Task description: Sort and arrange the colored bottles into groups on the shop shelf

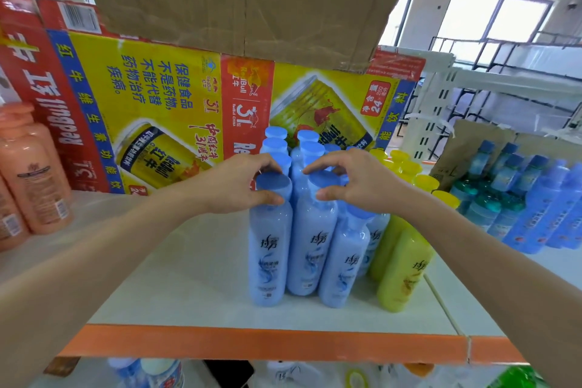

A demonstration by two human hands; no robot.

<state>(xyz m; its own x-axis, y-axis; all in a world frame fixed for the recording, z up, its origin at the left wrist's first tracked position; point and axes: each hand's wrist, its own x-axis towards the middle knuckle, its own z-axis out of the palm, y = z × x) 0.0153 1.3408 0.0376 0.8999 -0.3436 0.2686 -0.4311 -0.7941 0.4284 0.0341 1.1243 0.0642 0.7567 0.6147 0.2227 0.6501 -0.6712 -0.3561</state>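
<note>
1. White shelf board (pixel 189 277) with orange front edge; light-blue plastic bottles (pixel 341 264) stand clustered right of its centre.
2. Left hand (pixel 234 181) pinches front-left bottle cap (pixel 273 183), thumb near, fingers curled behind; right hand (pixel 356 184) pinches neighbouring bottle cap (pixel 324 181) likewise.
3. Yellow plastic bottles (pixel 403 264) just beside cluster, right; peach-orange plastic bottles (pixel 34 179) well apart, left.
4. Yellow-and-red printed cardboard carton (pixel 151 88) behind.

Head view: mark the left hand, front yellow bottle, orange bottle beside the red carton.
left hand (pixel 233 181), head view, back of the hand
front yellow bottle (pixel 405 271), head view, labelled body
orange bottle (pixel 39 186), head view, back label
</note>
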